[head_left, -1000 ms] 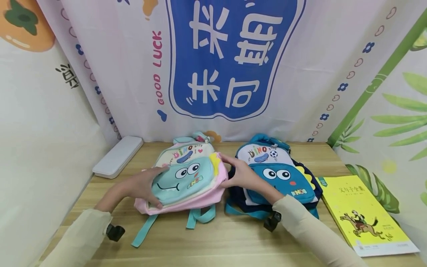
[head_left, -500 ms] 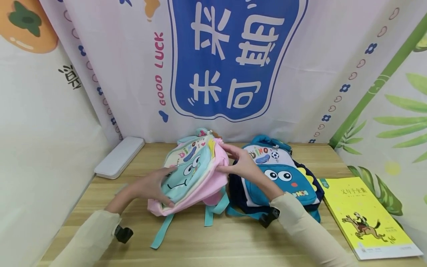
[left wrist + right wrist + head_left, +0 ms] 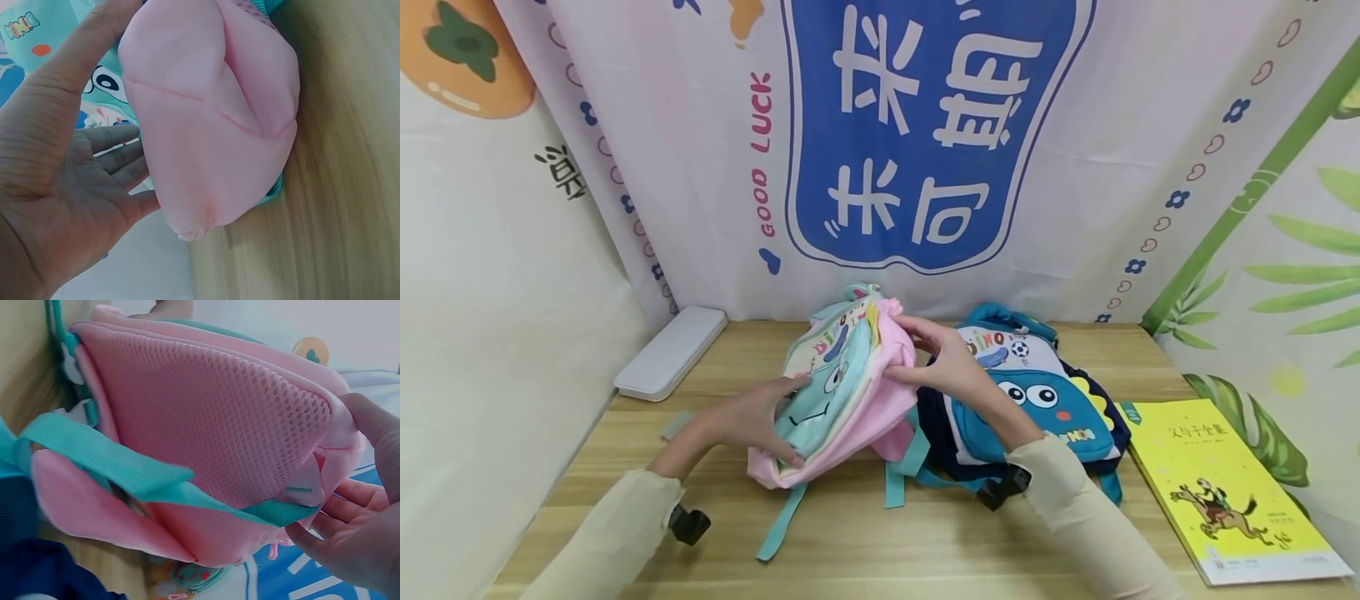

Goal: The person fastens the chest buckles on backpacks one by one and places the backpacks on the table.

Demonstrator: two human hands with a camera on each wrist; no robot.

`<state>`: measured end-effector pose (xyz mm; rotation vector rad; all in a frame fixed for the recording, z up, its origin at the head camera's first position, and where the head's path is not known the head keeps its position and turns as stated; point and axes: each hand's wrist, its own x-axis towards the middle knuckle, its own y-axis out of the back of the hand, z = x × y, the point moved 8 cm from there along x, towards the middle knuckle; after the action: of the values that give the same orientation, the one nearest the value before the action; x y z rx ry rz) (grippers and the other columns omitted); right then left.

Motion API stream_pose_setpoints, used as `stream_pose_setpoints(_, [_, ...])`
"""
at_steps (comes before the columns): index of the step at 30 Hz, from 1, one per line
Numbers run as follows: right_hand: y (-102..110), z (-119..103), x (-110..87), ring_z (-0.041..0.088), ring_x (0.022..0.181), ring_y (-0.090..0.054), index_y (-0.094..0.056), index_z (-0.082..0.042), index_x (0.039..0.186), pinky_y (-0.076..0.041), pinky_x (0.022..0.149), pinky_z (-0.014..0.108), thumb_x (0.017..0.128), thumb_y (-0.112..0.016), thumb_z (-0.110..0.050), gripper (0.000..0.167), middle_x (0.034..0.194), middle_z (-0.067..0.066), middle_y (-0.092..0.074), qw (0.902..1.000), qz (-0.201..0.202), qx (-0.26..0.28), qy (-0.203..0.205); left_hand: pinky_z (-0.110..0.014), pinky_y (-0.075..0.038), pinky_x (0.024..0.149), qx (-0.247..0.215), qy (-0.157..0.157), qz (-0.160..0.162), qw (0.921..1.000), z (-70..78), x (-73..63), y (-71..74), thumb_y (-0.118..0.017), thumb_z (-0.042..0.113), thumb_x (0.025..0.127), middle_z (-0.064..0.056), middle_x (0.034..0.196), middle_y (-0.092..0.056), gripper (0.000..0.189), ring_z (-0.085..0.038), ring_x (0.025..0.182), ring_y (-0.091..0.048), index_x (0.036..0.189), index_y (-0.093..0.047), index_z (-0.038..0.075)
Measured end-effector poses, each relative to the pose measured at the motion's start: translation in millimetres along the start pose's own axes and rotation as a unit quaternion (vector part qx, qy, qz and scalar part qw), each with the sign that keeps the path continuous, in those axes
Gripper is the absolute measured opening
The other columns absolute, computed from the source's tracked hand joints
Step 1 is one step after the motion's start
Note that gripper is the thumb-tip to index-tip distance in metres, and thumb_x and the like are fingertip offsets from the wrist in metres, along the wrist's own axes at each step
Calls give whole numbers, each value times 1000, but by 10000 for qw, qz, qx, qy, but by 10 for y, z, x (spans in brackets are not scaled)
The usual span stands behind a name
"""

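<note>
Head view. Hands, two: your left hand (image 3: 752,421) is spanning the pink bag (image 3: 835,400) at its lower left, thumb and fingers well parted and gripping it; your right hand (image 3: 951,362) is pinching the opposite side between thumb and fingers. Pink bag, one: standing tilted between your hands, front turning leftward, pocket face partly hiding. Blue bag (image 3: 1048,433), one: lying just right of it, your right wrist covering part. Book (image 3: 1232,492), one: lying at far right. Case (image 3: 672,354), one: lying back left. Table (image 3: 865,554), one: supporting these. Sleeves (image 3: 606,537), two: running off the bottom edge.

Left wrist view. Pink bag: running off the top. Your thumb is leaving the frame there; fingertips are meeting the bag's edge, their pressure impossible to tell.

Right wrist view. Mesh panel (image 3: 212,419), one: facing you. Your right hand is running off the right edge; the blue bag is showing only a dark, cut-off corner.
</note>
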<state>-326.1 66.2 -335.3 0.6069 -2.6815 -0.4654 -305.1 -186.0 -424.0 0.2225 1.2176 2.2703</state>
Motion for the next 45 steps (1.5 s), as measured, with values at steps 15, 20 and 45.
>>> stream_pose_setpoints(15, [334,-453,109,31,134,-53,-51,-11,149,-44,113,52,89,-75,-15,65,151,10,-52,9987,-369,-286,198,-54,-42,113,-997,-658,-147,9927,284,255,-124,-92,42,71,-17,162,-36,109,-37,139,-49,159,-35,11])
stream_pose_setpoints(20, [321,-558,185,27,129,-54,-51,-15,150,-43,114,51,90,-76,-20,66,148,7,-55,9956,-596,-660,289,-54,-45,110,-1049,-591,-199,9925,290,250,-98,-91,42,73,-17,156,-43,106,-35,136,-50,158,-37,10])
stream_pose_setpoints(45, [-249,-913,388,21,148,-31,-29,-24,161,-39,116,54,71,-91,-41,111,164,-3,-33,9539,-1718,-2058,1349,-59,-46,106,-945,-802,157,9922,25,-139,37,-90,37,77,-14,142,-58,92,-38,128,-57,149,-45,3])
